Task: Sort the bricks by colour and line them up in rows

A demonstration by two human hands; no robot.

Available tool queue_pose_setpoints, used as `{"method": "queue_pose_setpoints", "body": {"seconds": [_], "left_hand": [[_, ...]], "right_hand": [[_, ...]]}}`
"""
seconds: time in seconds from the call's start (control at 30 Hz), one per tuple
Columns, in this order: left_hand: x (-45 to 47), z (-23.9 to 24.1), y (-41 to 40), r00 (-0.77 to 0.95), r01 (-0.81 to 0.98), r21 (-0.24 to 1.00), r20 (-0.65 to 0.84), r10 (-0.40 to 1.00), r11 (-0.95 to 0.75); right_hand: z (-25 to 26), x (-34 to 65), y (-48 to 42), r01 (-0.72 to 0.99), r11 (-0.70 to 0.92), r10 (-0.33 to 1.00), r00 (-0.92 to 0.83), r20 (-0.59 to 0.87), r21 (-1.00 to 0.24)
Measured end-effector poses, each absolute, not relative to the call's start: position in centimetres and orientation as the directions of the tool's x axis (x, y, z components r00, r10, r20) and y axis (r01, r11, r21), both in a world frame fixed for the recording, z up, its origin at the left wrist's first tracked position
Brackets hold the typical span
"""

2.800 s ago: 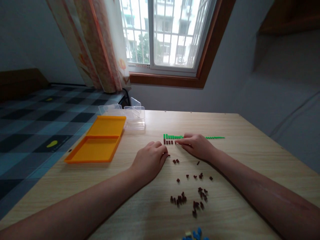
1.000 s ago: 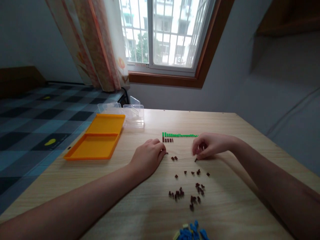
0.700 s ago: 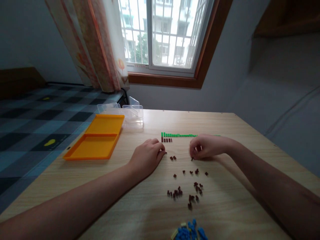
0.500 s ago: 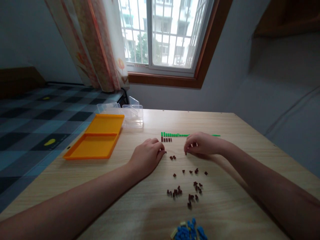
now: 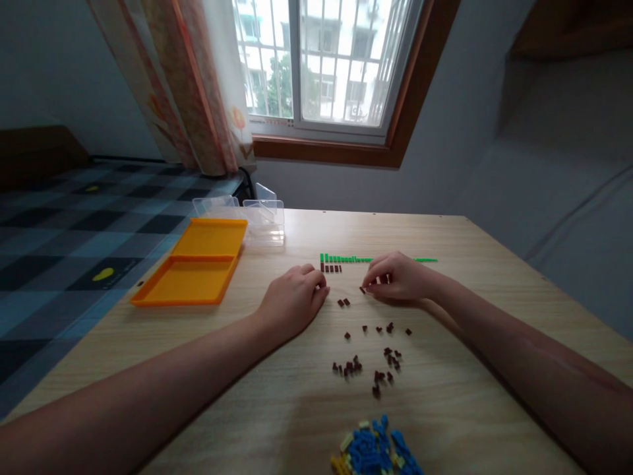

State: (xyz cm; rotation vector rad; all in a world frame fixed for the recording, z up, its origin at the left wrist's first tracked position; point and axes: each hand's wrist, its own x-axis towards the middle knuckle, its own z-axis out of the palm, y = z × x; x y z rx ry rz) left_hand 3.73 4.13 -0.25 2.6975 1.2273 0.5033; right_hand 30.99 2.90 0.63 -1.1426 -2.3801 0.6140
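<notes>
My right hand (image 5: 394,277) pinches a small brown toy brick (image 5: 362,290) between thumb and fingertips, just above or on the table. My left hand (image 5: 295,294) rests on the wood with its fingers curled together; what they hold, if anything, is hidden. Between the hands lie two small brown bricks (image 5: 343,303) side by side. Beyond them is a short row of brown bricks (image 5: 331,268), beneath a long row of green pieces (image 5: 346,259) sorted by size. My right hand covers part of the green row. Loose brown bricks (image 5: 350,366) are scattered nearer to me.
A heap of blue and yellow bricks (image 5: 373,448) lies at the near edge of view. On the left sits an open orange case (image 5: 185,280), with clear plastic boxes (image 5: 266,227) behind it. The wooden table (image 5: 494,297) reaches toward the window wall.
The brown brick in my right hand has shifted slightly left and tilted from upright. A dark bit at my left fingertips no longer shows. The view has tipped down slightly.
</notes>
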Motion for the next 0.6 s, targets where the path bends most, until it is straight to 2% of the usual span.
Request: {"method": "queue_pose_setpoints", "body": {"seconds": [0.4,0.6], "left_hand": [[3.5,-0.4,4.3,0.649,0.659,0.269,0.268,0.712,-0.702],[3.6,-0.2,4.2,0.638,0.674,0.269,0.256,0.726,-0.688]], "right_hand": [[-0.6,31.0,2.7,0.568,0.543,0.811,-0.546,0.211,-0.618],[-1.6,30.9,2.9,0.593,0.434,0.892,-0.388,0.231,-0.678]]}}
